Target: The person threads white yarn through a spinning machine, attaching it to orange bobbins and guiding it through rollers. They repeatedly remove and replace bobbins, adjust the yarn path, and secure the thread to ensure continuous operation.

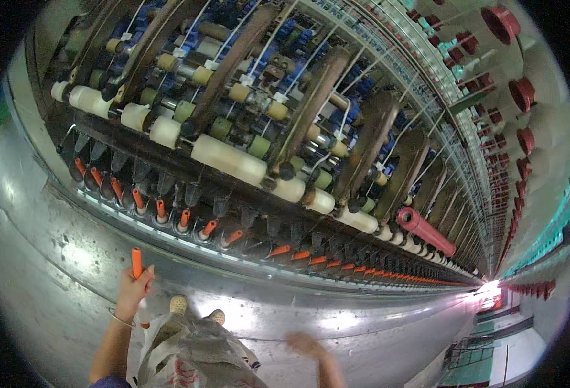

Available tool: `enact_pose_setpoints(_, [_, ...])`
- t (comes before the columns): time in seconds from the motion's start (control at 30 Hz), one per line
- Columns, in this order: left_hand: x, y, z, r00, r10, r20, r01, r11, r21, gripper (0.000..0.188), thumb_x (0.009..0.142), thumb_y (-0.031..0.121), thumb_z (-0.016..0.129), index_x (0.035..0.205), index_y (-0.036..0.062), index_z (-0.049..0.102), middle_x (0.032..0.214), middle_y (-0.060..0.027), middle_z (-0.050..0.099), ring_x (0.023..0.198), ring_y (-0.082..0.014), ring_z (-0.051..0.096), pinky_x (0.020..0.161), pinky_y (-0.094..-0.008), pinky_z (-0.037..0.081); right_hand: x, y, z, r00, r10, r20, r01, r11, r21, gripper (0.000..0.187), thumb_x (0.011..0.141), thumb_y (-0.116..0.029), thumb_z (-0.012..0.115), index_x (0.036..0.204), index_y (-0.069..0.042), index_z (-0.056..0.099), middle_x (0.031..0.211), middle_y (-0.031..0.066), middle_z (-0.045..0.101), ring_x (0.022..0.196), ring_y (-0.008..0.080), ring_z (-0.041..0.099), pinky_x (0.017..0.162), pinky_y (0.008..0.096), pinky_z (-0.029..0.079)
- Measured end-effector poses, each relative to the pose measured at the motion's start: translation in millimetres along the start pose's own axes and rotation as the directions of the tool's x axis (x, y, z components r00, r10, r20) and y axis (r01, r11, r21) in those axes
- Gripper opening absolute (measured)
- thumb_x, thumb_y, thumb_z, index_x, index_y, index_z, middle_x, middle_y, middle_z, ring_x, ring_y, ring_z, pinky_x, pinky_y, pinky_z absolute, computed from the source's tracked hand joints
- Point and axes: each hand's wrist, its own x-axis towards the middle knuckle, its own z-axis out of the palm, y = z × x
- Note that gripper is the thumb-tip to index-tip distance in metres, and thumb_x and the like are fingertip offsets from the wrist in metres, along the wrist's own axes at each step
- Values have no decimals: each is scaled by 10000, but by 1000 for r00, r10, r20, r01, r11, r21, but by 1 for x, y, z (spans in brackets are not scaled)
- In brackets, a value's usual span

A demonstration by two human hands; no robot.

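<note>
My left hand (pixel 133 289) is closed around a bobbin (pixel 137 260), held upright with its orange end above my fingers and a pale wound part below them. It is in front of the spinning frame, apart from the row of orange-topped bobbins (pixel 161 208) along the frame's lower rail. To the right and lower in the view, my right hand (pixel 303 344) is over the floor, away from the machine. Motion smears its fingers, and I cannot make out anything in it. In the bobbin row, a wider space without an orange tip shows between the left group and those farther right.
Pale rollers (pixel 230 160) line the machine above the bobbins, with dark arms (pixel 243 61) over them. A pink tube (pixel 425 230) rests across the frame at right. Red holders (pixel 523 94) hang at upper right. A grey floor (pixel 343 318) runs alongside; my shoes (pixel 178 304) stand close to the frame.
</note>
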Motion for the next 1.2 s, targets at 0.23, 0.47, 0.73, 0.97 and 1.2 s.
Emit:
enact_pose_setpoints(0.23, [-6, -9, 15, 998, 61, 28, -62, 997, 42, 289, 808, 209, 611, 605, 19, 532, 487, 6, 461, 407, -66, 410, 380, -215, 306, -72, -360, -92, 85, -967, -240, 189, 252, -949, 267, 845, -118, 470, 1087, -54, 566, 834, 142, 621, 661, 217, 584, 628, 315, 445])
enact_pose_setpoints(0.47, [-13, -9, 33, 994, 73, 85, -79, 995, 66, 290, 813, 213, 604, 601, 29, 534, 499, 11, 479, 419, -57, 416, 388, -217, 311, -20, -414, -95, 670, -613, -419, -489, 61, -870, 277, 791, -75, 438, 1020, -43, 590, 874, 202, 614, 820, 310, 606, 701, 399, 485])
enact_pose_setpoints(0.73, [-8, -3, 58, 926, -176, 335, 110, 972, 206, 241, 815, 248, 608, 735, 20, 603, 601, 1, 557, 482, -59, 486, 442, -191, 387, -48, -345, -35, 339, -868, -362, -118, 342, -932, 211, 795, -130, 498, 963, -38, 588, 795, 137, 624, 714, 271, 623, 537, 323, 509])
enact_pose_setpoints(0.97, [3, 14, 97, 594, -422, 685, 367, 900, 237, 530, 861, 535, 385, 917, 44, 578, 784, -55, 622, 608, -105, 579, 453, -186, 412, 34, -205, 63, 405, -914, -27, 599, 287, -747, 228, 736, -157, 625, 951, -83, 613, 997, 58, 522, 857, 233, 558, 698, 329, 493])
enact_pose_setpoints(1.2, [32, -29, 104, 212, -329, 920, 788, 614, 38, 366, 898, 412, 391, 1047, 105, 526, 837, -32, 594, 683, -122, 569, 598, -254, 490, 48, -175, 83, 266, -905, -332, 871, 373, -319, 150, 748, -226, 642, 801, -87, 626, 906, 79, 537, 908, 241, 488, 771, 381, 418])
